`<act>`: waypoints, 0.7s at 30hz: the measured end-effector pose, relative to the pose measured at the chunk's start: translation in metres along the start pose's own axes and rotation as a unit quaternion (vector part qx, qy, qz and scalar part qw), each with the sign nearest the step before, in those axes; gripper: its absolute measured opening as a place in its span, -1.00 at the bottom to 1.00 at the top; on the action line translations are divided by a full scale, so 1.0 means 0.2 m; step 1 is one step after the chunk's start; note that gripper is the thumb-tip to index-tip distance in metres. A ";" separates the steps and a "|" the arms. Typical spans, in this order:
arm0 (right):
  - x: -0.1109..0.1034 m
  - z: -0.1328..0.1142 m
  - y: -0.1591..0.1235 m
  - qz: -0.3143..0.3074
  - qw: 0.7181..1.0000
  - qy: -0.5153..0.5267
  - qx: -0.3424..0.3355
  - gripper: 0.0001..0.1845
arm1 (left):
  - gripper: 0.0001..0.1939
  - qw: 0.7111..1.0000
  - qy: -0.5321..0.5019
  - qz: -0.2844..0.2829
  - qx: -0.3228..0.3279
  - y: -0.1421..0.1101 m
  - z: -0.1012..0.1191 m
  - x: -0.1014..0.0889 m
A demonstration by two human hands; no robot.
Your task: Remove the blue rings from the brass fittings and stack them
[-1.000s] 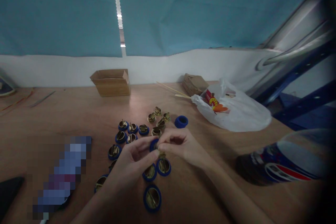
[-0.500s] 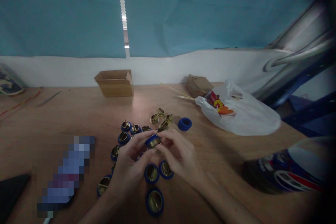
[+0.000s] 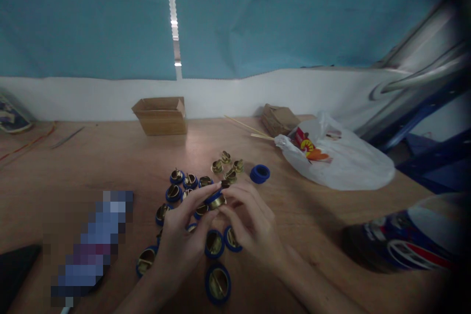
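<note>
Between the fingertips of both hands is a blue ring with a brass-coloured metal insert [image 3: 216,201], tilted and raised over the table. My left hand [image 3: 186,230] pinches it from the left, thumb below and fingers above. My right hand [image 3: 253,221] grips its right side the same way. Around and below the hands lie several similar blue rings with brass inserts [image 3: 218,283], each with a bar across the middle. Beyond my fingers stand several bare brass inserts [image 3: 217,166]. A blue ring without brass [image 3: 260,173] sits to their right.
An open cardboard box [image 3: 162,120] and a brown packet [image 3: 279,120] stand by the wall. At right are a white plastic bag [image 3: 349,162] with thin sticks beside it and a Pepsi bottle [image 3: 405,240] lying down. A blurred-out phone [image 3: 95,245] lies at left.
My right hand has shifted from pinching at the ring's face to gripping its right side. The ring has turned so the brass side shows. The view has swung slightly left.
</note>
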State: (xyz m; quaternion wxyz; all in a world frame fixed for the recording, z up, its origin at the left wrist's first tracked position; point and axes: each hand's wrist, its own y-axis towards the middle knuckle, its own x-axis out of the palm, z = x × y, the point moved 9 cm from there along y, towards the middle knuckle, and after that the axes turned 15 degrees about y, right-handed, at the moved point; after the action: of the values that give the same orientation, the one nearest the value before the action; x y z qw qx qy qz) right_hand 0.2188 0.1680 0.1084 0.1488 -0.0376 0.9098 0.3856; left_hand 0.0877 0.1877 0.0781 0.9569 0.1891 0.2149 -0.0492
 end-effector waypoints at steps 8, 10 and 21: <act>0.01 -0.02 -0.01 -0.006 1.000 -0.016 -0.003 -0.60 | -0.54 0.999 0.045 0.006 0.024 0.00 0.02 -0.02; 0.01 -0.02 -0.02 0.002 1.000 -0.014 -0.008 -0.60 | -0.54 0.997 0.062 0.007 0.035 0.01 0.03 -0.02; 0.03 -0.01 -0.02 0.021 0.999 -0.044 0.000 -0.71 | -0.56 0.997 0.074 -0.005 0.036 -0.02 0.03 0.00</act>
State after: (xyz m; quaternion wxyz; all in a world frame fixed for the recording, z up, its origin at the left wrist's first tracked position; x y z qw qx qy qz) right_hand 0.2134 0.1639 0.1043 0.1804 -0.0018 0.9029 0.3902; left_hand 0.0905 0.1821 0.0820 0.9309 0.2252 0.2838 -0.0473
